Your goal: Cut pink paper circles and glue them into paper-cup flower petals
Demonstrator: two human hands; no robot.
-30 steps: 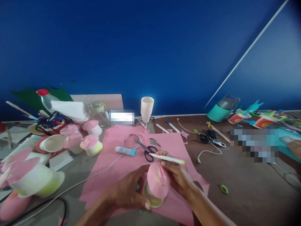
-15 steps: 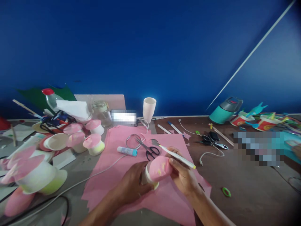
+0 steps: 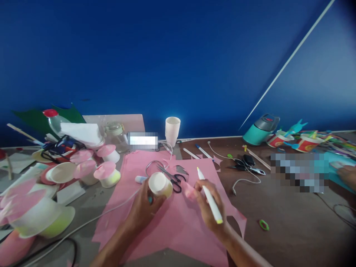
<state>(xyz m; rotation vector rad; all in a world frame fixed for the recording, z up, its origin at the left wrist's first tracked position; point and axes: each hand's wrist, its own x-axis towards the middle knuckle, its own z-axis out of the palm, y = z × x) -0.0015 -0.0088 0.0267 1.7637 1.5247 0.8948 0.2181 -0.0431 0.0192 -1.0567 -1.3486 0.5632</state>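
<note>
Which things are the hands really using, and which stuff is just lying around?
In use:
- left hand holding the paper cup
- right hand holding the white marker and a pink paper piece
- pink paper sheet under them

Lying about:
- scissors
- glue stick
- stack of cups
- teal flask
- green ring

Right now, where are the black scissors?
In the head view, the black scissors lie on the pink paper sheet at table centre, just behind the small cup in the left hand.
</note>
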